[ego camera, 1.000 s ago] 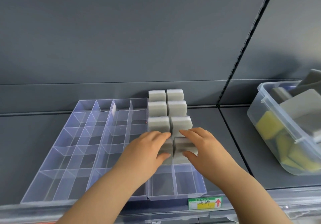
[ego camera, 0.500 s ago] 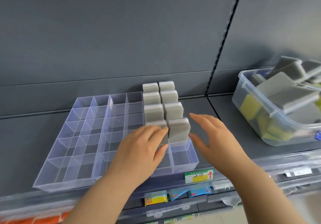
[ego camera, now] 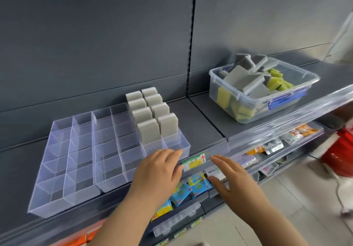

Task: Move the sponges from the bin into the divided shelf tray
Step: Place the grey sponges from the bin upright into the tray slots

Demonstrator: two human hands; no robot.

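The left hand [ego camera: 158, 171] and the right hand [ego camera: 231, 179] are bare. The left forearm [ego camera: 118, 224] and the right forearm [ego camera: 273, 224] are bare too, as far as the frame shows them. Both hands look smooth and rounded, with fairly short fingers [ego camera: 219, 159] that taper toward the tips. The forearms are slender and smooth, and they look wider toward the bottom edge. Blur softens the hands, so finer detail cannot be told.

Yellow price label [ego camera: 194, 162] on grey shelf [ego camera: 200, 119]; blue packets [ego camera: 191, 187] below; red basket [ego camera: 342, 150] right.
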